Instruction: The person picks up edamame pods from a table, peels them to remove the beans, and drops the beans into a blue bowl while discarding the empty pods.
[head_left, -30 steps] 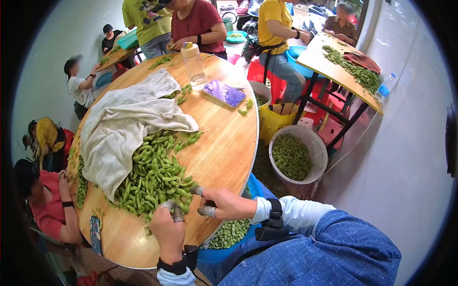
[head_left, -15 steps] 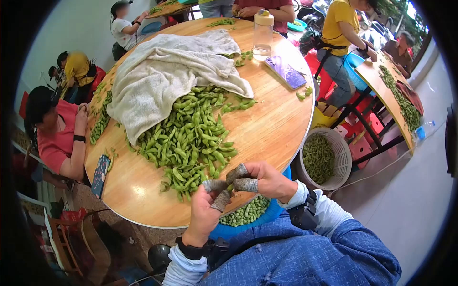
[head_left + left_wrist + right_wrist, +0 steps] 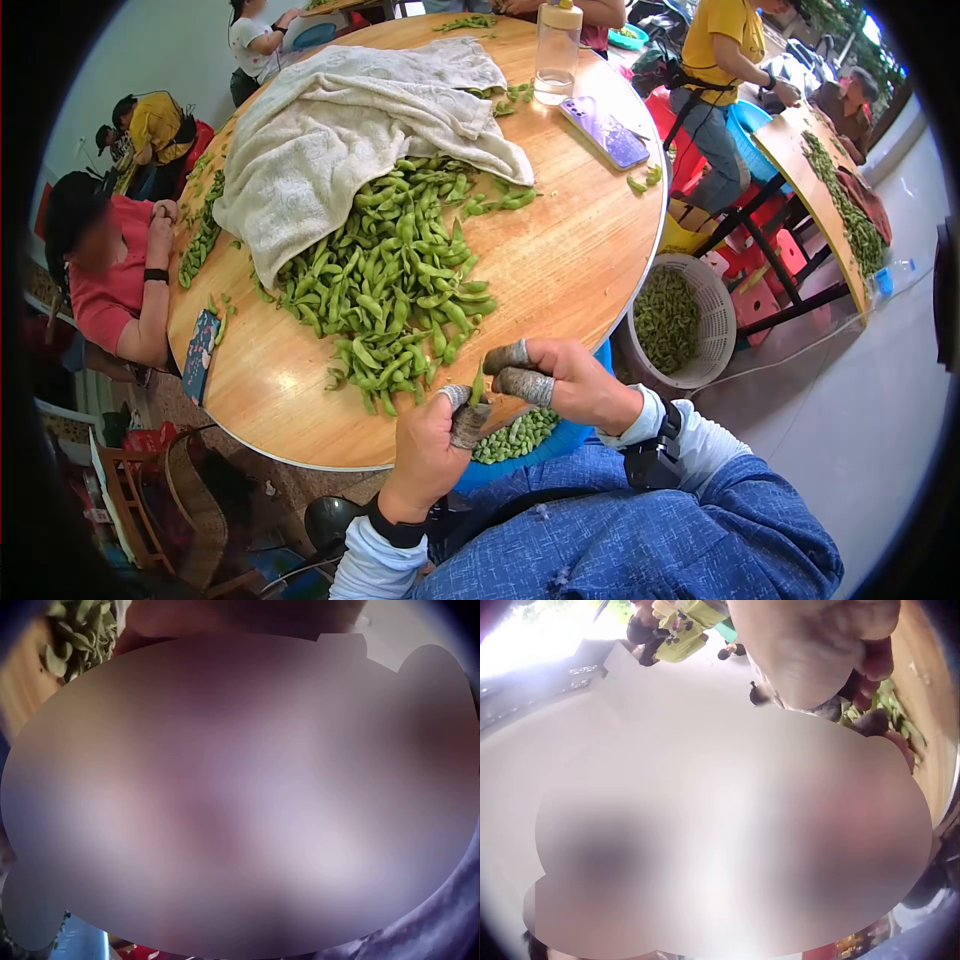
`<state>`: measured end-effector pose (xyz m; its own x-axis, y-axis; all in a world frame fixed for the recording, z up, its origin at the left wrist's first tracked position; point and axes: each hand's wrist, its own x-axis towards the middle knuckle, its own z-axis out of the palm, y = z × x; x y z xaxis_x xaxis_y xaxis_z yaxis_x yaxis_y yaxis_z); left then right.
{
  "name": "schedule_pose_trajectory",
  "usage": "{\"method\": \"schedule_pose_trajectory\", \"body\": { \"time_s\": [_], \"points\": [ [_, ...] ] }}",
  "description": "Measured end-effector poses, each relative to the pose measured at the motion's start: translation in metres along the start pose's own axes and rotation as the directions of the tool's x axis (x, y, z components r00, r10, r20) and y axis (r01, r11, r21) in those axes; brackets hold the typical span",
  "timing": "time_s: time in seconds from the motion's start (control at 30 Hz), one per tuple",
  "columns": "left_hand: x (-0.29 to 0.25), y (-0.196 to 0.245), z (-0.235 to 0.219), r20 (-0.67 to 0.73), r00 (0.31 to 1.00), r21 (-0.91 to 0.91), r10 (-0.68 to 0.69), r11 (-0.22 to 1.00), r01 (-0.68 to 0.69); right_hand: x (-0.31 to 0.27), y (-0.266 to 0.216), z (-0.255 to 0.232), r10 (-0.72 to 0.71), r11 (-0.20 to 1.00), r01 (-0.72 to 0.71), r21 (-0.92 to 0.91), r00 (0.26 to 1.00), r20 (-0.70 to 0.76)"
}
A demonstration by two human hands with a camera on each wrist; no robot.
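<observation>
My left hand [image 3: 425, 450] pinches a green soybean pod [image 3: 477, 387] upright between its wrapped thumb and forefinger, over the table's near edge. Grey wrapping also covers the thumb and forefinger of my right hand [image 3: 580, 385], whose tips point at the pod from the right with a small gap between them. Beyond my hands a heap of pods [image 3: 400, 270] lies on the round wooden table [image 3: 560, 240], partly under a pale towel [image 3: 320, 150]. Below the hands, shelled beans [image 3: 518, 436] fill a blue basin [image 3: 570, 440]. Blurring covers most of both wrist views.
A bottle [image 3: 556, 55] and a purple phone [image 3: 605, 132] stand and lie at the far right of the table; a dark patterned phone [image 3: 200, 355] lies at its left edge. A white basket [image 3: 715, 310] of pods sits on the floor. Other people sit around.
My left hand has come away from the pod heap to the table edge, and a pod now stands upright in its fingers. The hands met closely half a second ago; they are slightly apart now.
</observation>
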<state>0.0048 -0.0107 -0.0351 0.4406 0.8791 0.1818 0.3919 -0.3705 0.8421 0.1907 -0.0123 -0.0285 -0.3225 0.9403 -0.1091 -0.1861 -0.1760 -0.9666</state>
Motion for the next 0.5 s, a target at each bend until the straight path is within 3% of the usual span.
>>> {"method": "schedule_pose_trajectory", "body": {
  "time_s": [0.07, 0.17, 0.5],
  "points": [
    [0.003, 0.009, -0.002, 0.004, 0.995, 0.308, 0.103, 0.946, -0.100, -0.003, 0.000, 0.000, 0.029, 1.000, -0.029, 0.009, 0.999, 0.038],
    [0.006, 0.016, -0.003, 0.034, 0.989, 0.461, 0.145, 0.876, -0.144, -0.005, -0.004, 0.000, 0.077, 0.997, -0.078, 0.011, 0.996, 0.046],
    [0.006, 0.017, -0.006, 0.140, 0.966, 0.601, 0.216, 0.757, -0.257, -0.005, -0.006, 0.001, 0.119, 0.992, -0.119, -0.044, 0.993, 0.018]
  ]
}}
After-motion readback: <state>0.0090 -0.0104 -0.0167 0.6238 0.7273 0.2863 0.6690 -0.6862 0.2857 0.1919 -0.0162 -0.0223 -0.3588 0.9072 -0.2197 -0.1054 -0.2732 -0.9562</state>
